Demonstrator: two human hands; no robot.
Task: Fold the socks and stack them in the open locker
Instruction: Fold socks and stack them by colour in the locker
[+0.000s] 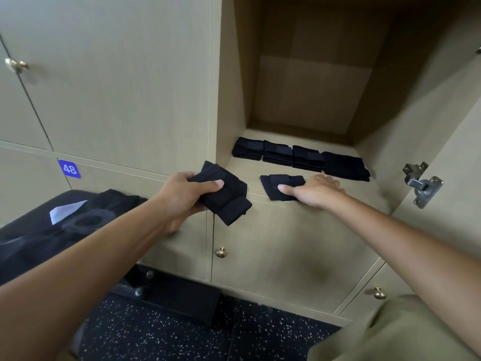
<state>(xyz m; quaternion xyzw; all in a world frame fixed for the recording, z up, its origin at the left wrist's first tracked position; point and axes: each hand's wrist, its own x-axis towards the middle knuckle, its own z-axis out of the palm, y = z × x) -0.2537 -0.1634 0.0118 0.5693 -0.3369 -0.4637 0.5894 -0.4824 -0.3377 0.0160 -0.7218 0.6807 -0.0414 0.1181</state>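
We see the left hand (182, 196) gripping a folded black sock (229, 196) outside the open locker (299, 100); the right hand (315, 190) presses another folded sock (279, 185) flat before four stacks (299, 157).

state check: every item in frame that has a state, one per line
open locker: door swung open, hinge exposed
four sock stacks: folded, in a row at the back of the shelf
single folded sock: flat near the shelf front, under right thumb
right hand: fingers straight, pressing that sock
folded sock: gripped in the air
left hand: curled around it
neighbouring locker doors: closed
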